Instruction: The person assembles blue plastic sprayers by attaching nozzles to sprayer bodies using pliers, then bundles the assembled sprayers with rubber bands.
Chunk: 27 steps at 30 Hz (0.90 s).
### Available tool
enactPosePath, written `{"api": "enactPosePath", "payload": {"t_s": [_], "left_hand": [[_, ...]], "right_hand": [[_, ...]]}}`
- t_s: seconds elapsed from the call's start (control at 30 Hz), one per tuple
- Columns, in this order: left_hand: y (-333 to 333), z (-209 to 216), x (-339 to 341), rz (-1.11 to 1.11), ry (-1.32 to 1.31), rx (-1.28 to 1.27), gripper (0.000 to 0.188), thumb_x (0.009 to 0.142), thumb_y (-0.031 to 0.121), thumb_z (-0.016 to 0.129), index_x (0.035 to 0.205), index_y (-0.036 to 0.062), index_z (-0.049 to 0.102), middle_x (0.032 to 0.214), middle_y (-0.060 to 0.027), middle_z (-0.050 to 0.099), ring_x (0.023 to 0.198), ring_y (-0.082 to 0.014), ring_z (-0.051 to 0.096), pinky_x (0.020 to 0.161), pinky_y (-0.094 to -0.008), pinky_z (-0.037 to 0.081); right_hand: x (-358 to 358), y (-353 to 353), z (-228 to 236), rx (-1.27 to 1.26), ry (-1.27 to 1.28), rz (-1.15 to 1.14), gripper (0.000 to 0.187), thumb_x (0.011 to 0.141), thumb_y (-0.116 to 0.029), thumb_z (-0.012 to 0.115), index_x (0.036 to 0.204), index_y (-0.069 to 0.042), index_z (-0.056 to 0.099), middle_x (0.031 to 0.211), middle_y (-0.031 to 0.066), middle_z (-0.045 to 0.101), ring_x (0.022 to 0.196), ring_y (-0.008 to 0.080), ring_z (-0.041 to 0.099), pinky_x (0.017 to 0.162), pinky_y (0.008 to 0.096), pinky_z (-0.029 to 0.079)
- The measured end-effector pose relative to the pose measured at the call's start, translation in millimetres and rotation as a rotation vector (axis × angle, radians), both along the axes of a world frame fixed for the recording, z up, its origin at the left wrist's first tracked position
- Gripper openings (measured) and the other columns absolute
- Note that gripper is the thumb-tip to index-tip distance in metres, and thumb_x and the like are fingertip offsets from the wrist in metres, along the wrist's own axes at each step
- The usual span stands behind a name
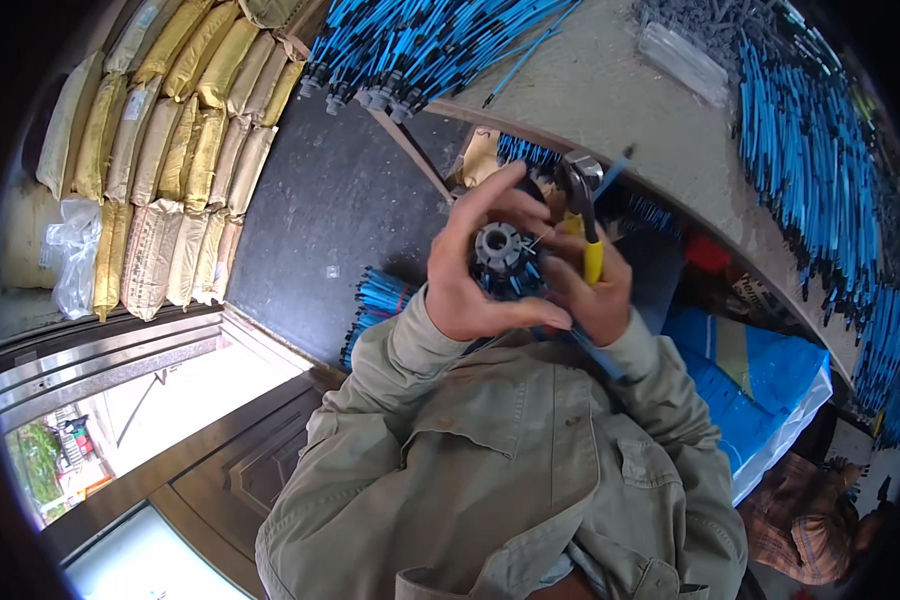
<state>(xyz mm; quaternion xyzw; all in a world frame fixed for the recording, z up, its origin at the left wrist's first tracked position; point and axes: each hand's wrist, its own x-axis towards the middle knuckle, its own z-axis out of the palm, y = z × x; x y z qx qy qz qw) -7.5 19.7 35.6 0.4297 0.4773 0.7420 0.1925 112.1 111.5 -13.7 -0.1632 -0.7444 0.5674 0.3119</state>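
Observation:
My left hand [455, 285] curves its fingers and thumb around a grey toothed ring piece [497, 243] with a round hole in the middle. Dark and blue rod ends cluster just below that ring, partly hidden by the palm. In my right hand [600, 298] is a pair of pliers with yellow handles [594, 262]; their dark metal jaws point away from me. The right fingers, smeared by motion, are close beside the ring's right side. A blurred blue rod [615, 172] sticks out past the pliers.
Blue rods with black ends lie heaped on the table [610, 95], at its far left and along its right side. A bundle of blue rods [380, 300] is left of my forearm. Stacked sacks [160, 150] stand at left, a blue-and-white bag [745, 370] at right.

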Motion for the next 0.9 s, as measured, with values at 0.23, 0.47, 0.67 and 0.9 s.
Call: {"api": "enactPosePath", "payload": {"t_s": [0.23, 0.47, 0.67, 0.9], "left_hand": [[-22.9, -13.0, 3.6, 0.019, 0.012, -0.153, 0.040, 0.064, 0.000, 0.075, 0.099, -0.0025, 0.056, 0.083, -0.0102, 0.060, 0.078, -0.0173, 0.059, 0.071, -0.0288, 0.046], [-20.0, -19.7, 1.4, -0.087, 0.081, -0.133, 0.024, 0.062, -0.007, 0.070, 0.082, -0.0008, 0.057, 0.079, -0.0097, 0.059, 0.069, -0.0156, 0.057, 0.065, -0.0266, 0.045], [-8.4, -18.6, 11.0, -0.080, 0.118, -0.134, 0.025, 0.060, -0.010, 0.065, 0.082, -0.0005, 0.055, 0.077, -0.0086, 0.058, 0.068, -0.0161, 0.057, 0.064, -0.0266, 0.045], [-9.0, -15.3, 4.2, -0.157, 0.220, -0.214, 0.025, 0.067, 0.003, 0.071, 0.085, 0.0018, 0.054, 0.079, -0.0106, 0.058, 0.075, -0.0198, 0.058, 0.068, -0.0315, 0.046]], "right_hand": [[6.8, -14.6, -5.7, -0.104, 0.113, 0.018, 0.019, 0.077, 0.004, 0.059, 0.096, 0.003, 0.060, 0.097, 0.0148, 0.056, 0.081, 0.0203, 0.058, 0.069, 0.0273, 0.046], [47.0, 38.1, 70.7, 0.984, -0.234, -0.083, 0.027, 0.078, -0.005, 0.059, 0.105, -0.009, 0.059, 0.116, 0.0128, 0.051, 0.105, 0.0286, 0.054, 0.088, 0.0412, 0.041], [64.9, 40.7, 85.6, 1.228, -0.416, -0.058, 0.027, 0.078, -0.006, 0.059, 0.103, -0.015, 0.057, 0.125, 0.0117, 0.045, 0.117, 0.0321, 0.045, 0.098, 0.0538, 0.029], [66.4, 42.5, 102.6, 1.300, -0.531, 0.061, 0.025, 0.072, -0.006, 0.061, 0.097, -0.011, 0.059, 0.114, 0.0108, 0.048, 0.104, 0.0305, 0.050, 0.092, 0.0485, 0.038]]}}
